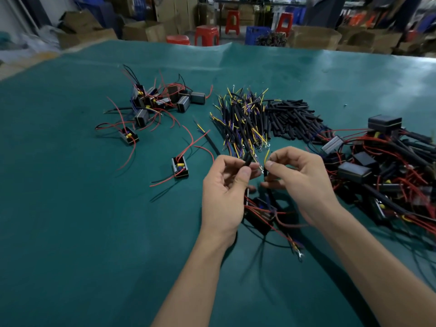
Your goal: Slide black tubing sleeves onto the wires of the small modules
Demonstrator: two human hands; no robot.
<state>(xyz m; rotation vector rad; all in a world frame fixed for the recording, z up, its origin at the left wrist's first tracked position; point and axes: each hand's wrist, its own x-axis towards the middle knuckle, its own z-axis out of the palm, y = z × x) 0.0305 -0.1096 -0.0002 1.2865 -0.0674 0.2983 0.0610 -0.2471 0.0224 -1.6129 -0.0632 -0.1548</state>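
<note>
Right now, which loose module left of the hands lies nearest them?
The lone module just left of the left hand, red wires trailing; the other one and the cluster lie farther back.

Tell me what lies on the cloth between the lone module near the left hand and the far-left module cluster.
In the head view, only loose red wires and bare green cloth separate the lone module from the cluster.

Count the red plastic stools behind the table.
4. One low red stool sits left at the table edge, a second stool just right of it, a third stool farther back, and a fourth stool rightmost. Boxes may hide others.
</note>
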